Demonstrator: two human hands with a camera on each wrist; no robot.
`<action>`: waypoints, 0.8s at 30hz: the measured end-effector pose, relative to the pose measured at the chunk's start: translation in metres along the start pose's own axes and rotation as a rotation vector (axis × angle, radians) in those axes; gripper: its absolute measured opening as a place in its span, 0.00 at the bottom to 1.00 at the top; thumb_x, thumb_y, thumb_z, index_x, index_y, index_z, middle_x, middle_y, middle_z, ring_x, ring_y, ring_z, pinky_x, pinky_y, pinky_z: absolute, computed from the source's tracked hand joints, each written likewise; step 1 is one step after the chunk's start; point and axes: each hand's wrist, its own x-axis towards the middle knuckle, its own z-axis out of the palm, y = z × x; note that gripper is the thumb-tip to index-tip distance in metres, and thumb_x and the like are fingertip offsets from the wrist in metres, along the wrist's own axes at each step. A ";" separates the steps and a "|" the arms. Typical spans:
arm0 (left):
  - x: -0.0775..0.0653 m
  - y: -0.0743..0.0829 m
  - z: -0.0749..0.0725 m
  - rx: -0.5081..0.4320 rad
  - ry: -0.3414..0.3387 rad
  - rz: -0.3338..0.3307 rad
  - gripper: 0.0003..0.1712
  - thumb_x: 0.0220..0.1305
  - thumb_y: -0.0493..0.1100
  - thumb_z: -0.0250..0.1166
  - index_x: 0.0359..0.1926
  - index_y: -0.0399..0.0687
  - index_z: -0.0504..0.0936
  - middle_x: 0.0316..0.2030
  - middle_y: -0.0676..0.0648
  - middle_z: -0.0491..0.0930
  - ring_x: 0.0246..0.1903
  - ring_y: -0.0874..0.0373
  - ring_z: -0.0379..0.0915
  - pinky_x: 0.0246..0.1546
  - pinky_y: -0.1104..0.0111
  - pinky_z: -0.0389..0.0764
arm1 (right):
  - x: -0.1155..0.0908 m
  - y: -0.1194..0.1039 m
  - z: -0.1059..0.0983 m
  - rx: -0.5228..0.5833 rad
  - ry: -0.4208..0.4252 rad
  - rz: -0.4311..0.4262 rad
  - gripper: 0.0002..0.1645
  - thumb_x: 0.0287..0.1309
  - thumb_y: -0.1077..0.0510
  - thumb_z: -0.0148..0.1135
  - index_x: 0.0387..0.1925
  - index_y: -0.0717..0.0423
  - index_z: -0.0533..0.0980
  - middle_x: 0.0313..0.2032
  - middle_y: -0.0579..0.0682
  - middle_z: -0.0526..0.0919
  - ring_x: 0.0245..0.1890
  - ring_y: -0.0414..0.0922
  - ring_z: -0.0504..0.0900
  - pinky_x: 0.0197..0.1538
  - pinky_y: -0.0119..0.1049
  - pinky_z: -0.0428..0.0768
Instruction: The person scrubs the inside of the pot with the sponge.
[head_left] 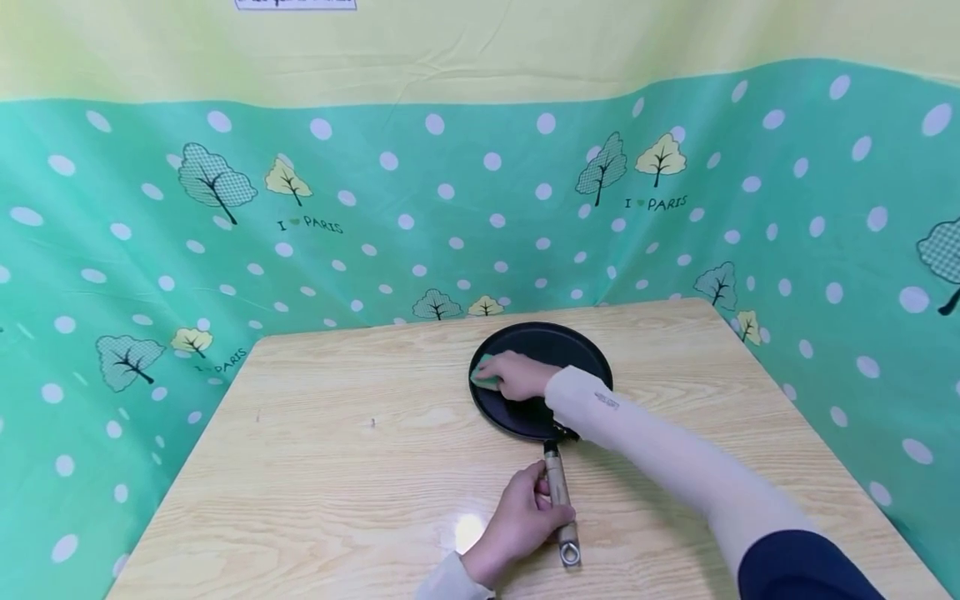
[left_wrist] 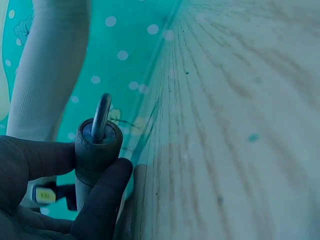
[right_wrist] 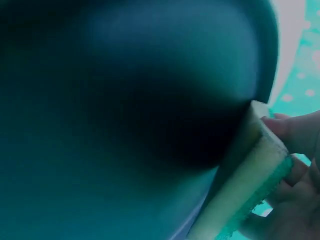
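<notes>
A round black frying pan (head_left: pixel 540 343) lies on the table with its handle toward me. My left hand (head_left: pixel 517 517) grips the light brown handle (head_left: pixel 558 487), thumb and fingers on either side, as the left wrist view shows near the metal hanging ring (left_wrist: pixel 101 117). Over the left part of the pan, my right hand (head_left: pixel 517 375) holds a sponge (head_left: pixel 486 372). In the right wrist view the sponge (right_wrist: pixel 245 180) has a pale side and a green scouring side, and its pale side meets the pan near the rim. Fingers (right_wrist: pixel 295 131) hold it from the green side.
The light wood table (head_left: pixel 322 467) carries the pan toward its far right part. Behind and at both sides hangs a green polka-dot curtain (head_left: pixel 420 225) with printed trees, close against the table's back edge. My right forearm (head_left: pixel 675 450) crosses over the table's right side.
</notes>
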 end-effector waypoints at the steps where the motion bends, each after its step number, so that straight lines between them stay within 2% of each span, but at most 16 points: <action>1: 0.000 0.000 0.000 0.003 0.003 -0.003 0.42 0.53 0.25 0.72 0.69 0.19 0.67 0.38 0.45 0.72 0.31 0.61 0.72 0.25 0.78 0.78 | 0.005 0.004 -0.002 -0.008 0.002 0.022 0.34 0.69 0.75 0.50 0.72 0.54 0.74 0.73 0.55 0.72 0.77 0.55 0.65 0.76 0.49 0.69; 6: 0.000 -0.002 0.003 -0.003 0.006 -0.004 0.42 0.53 0.25 0.72 0.69 0.19 0.67 0.38 0.45 0.72 0.30 0.61 0.72 0.25 0.78 0.78 | 0.017 0.028 -0.010 -0.015 0.032 0.139 0.34 0.71 0.73 0.49 0.74 0.54 0.72 0.75 0.57 0.70 0.77 0.56 0.64 0.76 0.49 0.69; 11: 0.001 -0.002 0.006 -0.025 -0.004 -0.009 0.41 0.53 0.24 0.71 0.69 0.20 0.68 0.39 0.44 0.72 0.31 0.61 0.73 0.25 0.78 0.80 | 0.011 0.055 -0.019 -0.014 0.081 0.220 0.34 0.70 0.73 0.48 0.74 0.55 0.72 0.74 0.58 0.70 0.76 0.59 0.65 0.78 0.53 0.64; 20: 0.001 -0.002 0.003 -0.011 0.011 -0.022 0.44 0.54 0.23 0.72 0.70 0.18 0.65 0.39 0.44 0.71 0.32 0.59 0.72 0.26 0.78 0.80 | -0.026 0.080 -0.036 -0.004 0.088 0.284 0.34 0.69 0.74 0.48 0.74 0.59 0.72 0.73 0.61 0.71 0.75 0.62 0.65 0.76 0.56 0.67; 24: 0.001 -0.002 0.001 -0.021 0.016 -0.026 0.43 0.53 0.23 0.72 0.70 0.19 0.65 0.40 0.44 0.71 0.33 0.58 0.73 0.26 0.77 0.80 | -0.046 0.083 -0.042 0.023 0.067 0.316 0.33 0.69 0.75 0.49 0.73 0.60 0.72 0.72 0.62 0.72 0.74 0.61 0.67 0.67 0.49 0.76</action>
